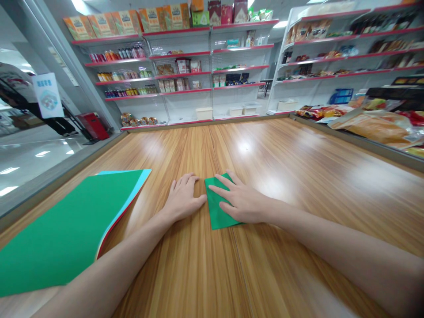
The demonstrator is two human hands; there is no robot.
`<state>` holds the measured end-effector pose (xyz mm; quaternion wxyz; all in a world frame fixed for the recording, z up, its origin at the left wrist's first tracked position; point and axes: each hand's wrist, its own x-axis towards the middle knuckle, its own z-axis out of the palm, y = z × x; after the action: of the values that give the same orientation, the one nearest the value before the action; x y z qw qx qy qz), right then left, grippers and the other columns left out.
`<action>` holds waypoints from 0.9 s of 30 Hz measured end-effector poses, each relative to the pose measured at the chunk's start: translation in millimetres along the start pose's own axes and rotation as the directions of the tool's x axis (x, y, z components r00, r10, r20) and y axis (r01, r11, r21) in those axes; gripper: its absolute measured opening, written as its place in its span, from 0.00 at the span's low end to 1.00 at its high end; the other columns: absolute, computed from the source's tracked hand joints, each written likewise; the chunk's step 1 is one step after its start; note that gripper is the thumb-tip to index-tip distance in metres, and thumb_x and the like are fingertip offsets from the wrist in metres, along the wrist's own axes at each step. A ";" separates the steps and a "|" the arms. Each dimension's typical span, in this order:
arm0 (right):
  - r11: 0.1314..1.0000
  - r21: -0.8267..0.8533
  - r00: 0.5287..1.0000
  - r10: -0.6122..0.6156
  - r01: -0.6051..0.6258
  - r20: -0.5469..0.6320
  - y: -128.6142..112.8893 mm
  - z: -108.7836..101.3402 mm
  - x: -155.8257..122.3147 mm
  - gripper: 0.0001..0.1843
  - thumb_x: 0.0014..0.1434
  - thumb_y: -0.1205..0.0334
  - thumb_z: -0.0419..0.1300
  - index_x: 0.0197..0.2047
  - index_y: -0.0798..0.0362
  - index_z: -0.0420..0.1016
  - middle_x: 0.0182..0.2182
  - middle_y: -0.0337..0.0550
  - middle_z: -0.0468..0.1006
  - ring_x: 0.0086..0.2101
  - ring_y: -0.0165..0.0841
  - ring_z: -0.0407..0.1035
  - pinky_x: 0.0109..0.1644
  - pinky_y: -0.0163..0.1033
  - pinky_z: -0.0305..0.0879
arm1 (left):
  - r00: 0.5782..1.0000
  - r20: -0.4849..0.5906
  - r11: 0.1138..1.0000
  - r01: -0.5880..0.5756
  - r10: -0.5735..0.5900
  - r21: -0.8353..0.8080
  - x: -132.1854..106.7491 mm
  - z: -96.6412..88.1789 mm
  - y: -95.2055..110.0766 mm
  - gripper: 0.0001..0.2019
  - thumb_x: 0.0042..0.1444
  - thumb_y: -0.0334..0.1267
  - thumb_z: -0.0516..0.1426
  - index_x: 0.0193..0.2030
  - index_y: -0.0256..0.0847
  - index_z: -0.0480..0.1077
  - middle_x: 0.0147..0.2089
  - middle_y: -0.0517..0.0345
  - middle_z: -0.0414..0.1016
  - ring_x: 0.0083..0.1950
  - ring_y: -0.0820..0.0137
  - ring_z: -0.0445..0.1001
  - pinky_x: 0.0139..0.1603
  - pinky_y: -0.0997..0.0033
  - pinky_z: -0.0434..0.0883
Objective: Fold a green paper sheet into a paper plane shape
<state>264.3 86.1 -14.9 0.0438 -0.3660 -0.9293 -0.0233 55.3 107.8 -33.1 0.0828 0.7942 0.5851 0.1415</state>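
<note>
The fingers of the right hand [245, 203] are spread flat on a small green paper [217, 216], pressing without gripping; those of the left hand [182, 198] are half-open, grasping nothing, the thumb at the paper's left edge. The paper is matte and four-sided, partly covered by the fingers. Beneath is a glossy wood-grain surface [185, 274], a seam passing under the paper. Bare wood extends ahead of the fingers to a raised rim [185, 125]. Left of them lies a stack of coloured sheets [73, 221], green uppermost. Beyond the rim stand stocked shelves [185, 73]; packaged food [374, 123] lies far right.
</note>
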 end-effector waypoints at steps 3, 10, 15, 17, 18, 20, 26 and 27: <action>1.000 0.013 0.999 -0.008 0.009 -0.052 1.1 5.9 1.2 0.29 0.66 0.55 0.45 0.67 0.57 0.58 0.63 0.55 0.61 0.65 0.52 0.45 0.66 0.61 0.42 | 1.000 0.006 1.000 0.006 -0.006 -0.009 -4.5 -7.5 1.2 0.29 0.53 0.48 0.53 0.61 0.40 0.62 0.67 0.47 0.57 0.69 0.57 0.53 0.68 0.50 0.49; 0.998 0.029 0.994 0.063 -0.060 -0.094 4.7 18.6 8.2 0.28 0.65 0.54 0.47 0.66 0.52 0.60 0.65 0.53 0.57 0.65 0.56 0.43 0.63 0.64 0.51 | 1.000 0.004 0.999 -0.013 0.013 -0.038 -10.6 -17.7 -0.9 0.28 0.53 0.51 0.53 0.61 0.49 0.62 0.67 0.50 0.57 0.69 0.58 0.52 0.68 0.48 0.49; 1.000 0.007 0.999 0.008 -0.008 -0.041 -0.3 6.0 1.8 0.29 0.66 0.54 0.46 0.67 0.57 0.58 0.64 0.56 0.59 0.65 0.54 0.43 0.66 0.61 0.43 | 1.000 -0.007 1.000 -0.002 0.002 -0.019 -7.7 -9.0 0.8 0.27 0.54 0.49 0.53 0.61 0.48 0.63 0.67 0.49 0.57 0.69 0.56 0.53 0.67 0.45 0.49; 1.000 0.018 1.000 0.010 -0.010 -0.008 -0.8 2.9 1.6 0.30 0.66 0.55 0.45 0.67 0.60 0.57 0.64 0.58 0.59 0.66 0.52 0.43 0.67 0.60 0.38 | 1.000 -0.003 1.000 -0.010 0.010 -0.018 -4.3 -3.2 -1.2 0.27 0.54 0.49 0.54 0.61 0.48 0.63 0.67 0.49 0.57 0.69 0.55 0.53 0.67 0.44 0.49; 1.000 0.025 1.000 0.012 -0.013 0.003 -0.8 2.1 1.8 0.29 0.66 0.56 0.44 0.67 0.60 0.57 0.64 0.57 0.59 0.66 0.50 0.42 0.67 0.60 0.37 | 1.000 -0.008 1.000 -0.016 0.016 -0.016 -3.0 -0.7 -2.4 0.27 0.54 0.49 0.53 0.61 0.48 0.63 0.67 0.49 0.57 0.69 0.55 0.53 0.67 0.43 0.49; 0.999 0.034 1.000 0.007 -0.008 0.021 -1.1 1.3 2.2 0.29 0.66 0.57 0.43 0.67 0.60 0.56 0.64 0.55 0.59 0.66 0.49 0.40 0.68 0.60 0.36 | 0.999 -0.018 1.000 -0.027 0.027 -0.011 -1.8 2.1 -3.9 0.26 0.55 0.50 0.53 0.60 0.48 0.63 0.67 0.49 0.58 0.69 0.55 0.54 0.66 0.43 0.49; 0.999 0.046 0.999 0.019 -0.021 0.039 -2.6 0.9 3.3 0.30 0.66 0.57 0.44 0.67 0.61 0.56 0.64 0.57 0.58 0.66 0.51 0.40 0.67 0.61 0.38 | 1.000 -0.021 1.000 -0.020 0.020 0.002 -3.2 0.1 -3.0 0.26 0.55 0.51 0.53 0.60 0.49 0.64 0.67 0.49 0.58 0.68 0.56 0.54 0.66 0.45 0.50; 0.999 0.046 0.999 0.019 -0.021 0.041 -2.6 0.9 3.6 0.30 0.66 0.57 0.44 0.67 0.62 0.55 0.64 0.58 0.58 0.66 0.51 0.40 0.67 0.60 0.39 | 1.000 -0.020 1.000 -0.019 0.019 0.002 -3.3 -0.4 -2.6 0.26 0.55 0.51 0.52 0.60 0.49 0.64 0.67 0.49 0.58 0.68 0.56 0.54 0.66 0.45 0.50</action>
<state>259.9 86.7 -15.5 0.0335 -0.3745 -0.9266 0.0059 51.9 105.5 -33.9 0.0750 0.7982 0.5786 0.1497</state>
